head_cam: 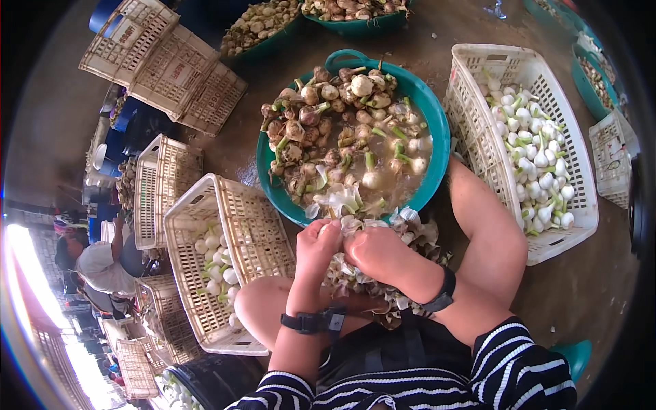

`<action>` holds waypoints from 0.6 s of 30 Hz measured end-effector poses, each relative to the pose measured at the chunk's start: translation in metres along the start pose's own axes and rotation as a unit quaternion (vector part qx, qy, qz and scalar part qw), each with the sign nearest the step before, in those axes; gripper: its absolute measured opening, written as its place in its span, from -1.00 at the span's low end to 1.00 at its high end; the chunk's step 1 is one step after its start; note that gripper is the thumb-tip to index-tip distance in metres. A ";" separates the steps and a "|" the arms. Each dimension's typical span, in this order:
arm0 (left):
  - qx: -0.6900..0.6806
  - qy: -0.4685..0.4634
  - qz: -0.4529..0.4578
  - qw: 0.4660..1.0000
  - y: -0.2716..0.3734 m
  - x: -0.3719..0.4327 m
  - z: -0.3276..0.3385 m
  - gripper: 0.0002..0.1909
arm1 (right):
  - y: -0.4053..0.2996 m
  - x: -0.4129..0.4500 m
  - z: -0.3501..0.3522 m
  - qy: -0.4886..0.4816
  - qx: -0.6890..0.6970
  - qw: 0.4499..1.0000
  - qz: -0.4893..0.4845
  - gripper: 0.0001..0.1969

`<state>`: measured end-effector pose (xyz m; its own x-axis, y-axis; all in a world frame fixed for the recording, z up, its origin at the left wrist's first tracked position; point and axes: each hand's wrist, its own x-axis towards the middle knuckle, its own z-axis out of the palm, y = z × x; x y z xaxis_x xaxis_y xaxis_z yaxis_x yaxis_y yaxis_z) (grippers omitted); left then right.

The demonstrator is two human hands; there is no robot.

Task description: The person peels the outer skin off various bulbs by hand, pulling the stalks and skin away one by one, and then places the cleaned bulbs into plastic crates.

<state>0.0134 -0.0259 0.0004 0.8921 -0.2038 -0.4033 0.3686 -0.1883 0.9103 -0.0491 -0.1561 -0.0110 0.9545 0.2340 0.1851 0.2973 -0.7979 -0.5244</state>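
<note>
My left hand (320, 242) and my right hand (370, 249) meet over the near rim of a green plastic tub (439, 138). The left fingers close on a garlic bulb, mostly hidden by them. The right fingers are bent against it; whether they grip skin or bulb is hidden. Unpeeled garlic bulbs (312, 128) with cut green stems fill the tub, some in murky water. Loose garlic skins (346, 197) float at its near side, and more peeled skins (353, 279) lie heaped below my hands, between my legs.
A white plastic crate (558, 241) of cleaned garlic stands at right, another crate (179, 251) with fewer bulbs at left. Stacked crates (169, 72) stand at upper left. More garlic-filled tubs (359, 28) are beyond. A person (105, 264) sits far left.
</note>
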 end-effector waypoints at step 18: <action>0.386 -0.169 0.397 0.815 0.005 -0.018 -0.016 -0.48 | 0.030 0.001 0.014 -0.009 0.745 0.544 0.386 -0.83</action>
<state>0.0033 -0.0083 0.0137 0.5983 -0.7842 0.1642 -0.6816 -0.3904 0.6189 -0.0390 -0.1719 -0.0383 0.8049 0.1652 -0.5699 -0.5155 0.6704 -0.5337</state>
